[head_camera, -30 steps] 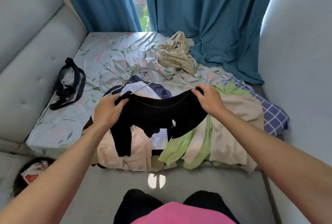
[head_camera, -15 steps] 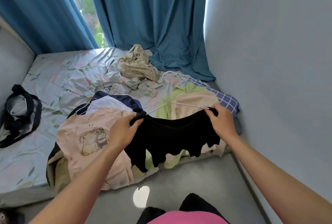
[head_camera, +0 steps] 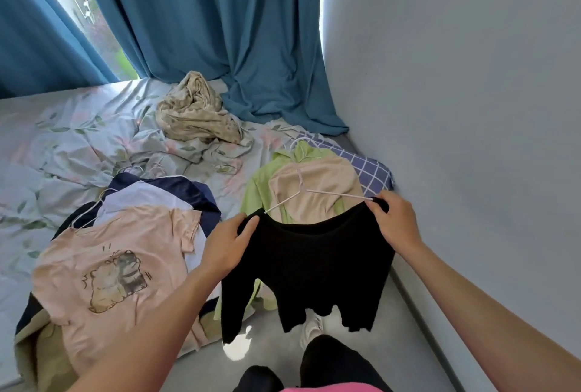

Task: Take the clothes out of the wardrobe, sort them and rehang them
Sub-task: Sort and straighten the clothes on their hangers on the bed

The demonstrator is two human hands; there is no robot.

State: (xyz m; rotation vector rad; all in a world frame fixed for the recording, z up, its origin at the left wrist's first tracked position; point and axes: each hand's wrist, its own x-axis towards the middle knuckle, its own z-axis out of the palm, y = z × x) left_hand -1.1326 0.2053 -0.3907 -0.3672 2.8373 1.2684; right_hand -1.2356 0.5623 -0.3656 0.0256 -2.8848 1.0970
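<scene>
A black top (head_camera: 314, 262) hangs on a thin white hanger (head_camera: 317, 193) above the bed's edge. My left hand (head_camera: 228, 245) grips its left shoulder and my right hand (head_camera: 393, 222) grips the right shoulder, both at the hanger's ends. Its sleeves dangle over the floor. Under it on the bed lie a beige top (head_camera: 317, 190) and a green garment (head_camera: 257, 193), on white hangers. To the left lies a pile topped by a pink T-shirt with a cartoon print (head_camera: 107, 269), over white and navy clothes (head_camera: 188, 193).
The bed has a floral sheet (head_camera: 63, 146) with a crumpled beige cloth (head_camera: 198, 112) near the teal curtains (head_camera: 220, 30). A blue checked pillow (head_camera: 371, 168) lies against the grey wall (head_camera: 456, 108) on the right. Grey floor (head_camera: 408, 328) runs below, with my legs at the bottom.
The view has swung to the right and closer. Both hands have carried the black top on its hanger to the right, from above the left pile to above the beige and green clothes.
</scene>
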